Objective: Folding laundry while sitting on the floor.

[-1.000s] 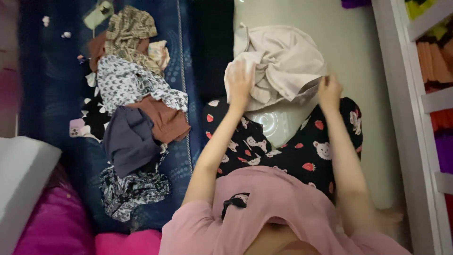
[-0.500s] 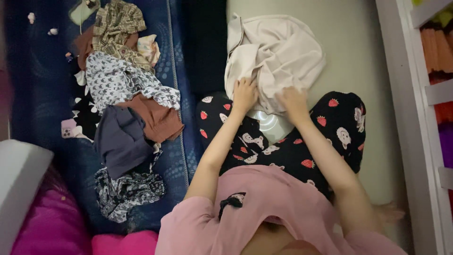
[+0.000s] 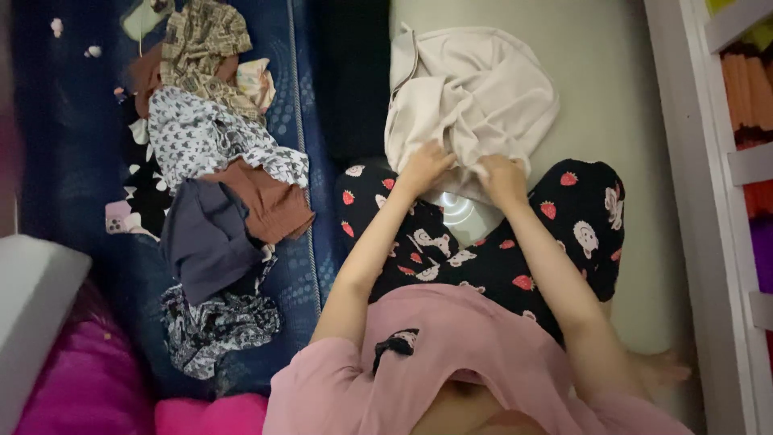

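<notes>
Our left hand [image 3: 424,167] and right hand [image 3: 501,179] sat close together at the near edge of the beige garment [image 3: 471,93], fingers curled and pinching its cloth. The garment lay crumpled on the pale floor [image 3: 604,97] just beyond our crossed legs [image 3: 499,242].

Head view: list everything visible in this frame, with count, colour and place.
Cream cloth garment: one, crumpled on the pale floor, ahead of the knees.
Patterned and plain clothes pile: several pieces, white-print, brown, grey, tan, on the blue patterned mattress, left.
Pink phone: one, by the pile's left edge.
Magenta cushion: bottom left.
White shelf unit: right edge, holding orange and purple stacks.
Black printed trousers and pink top: worn.
Left hand: gripping the garment's near edge.
Right hand: gripping the same edge.
</notes>
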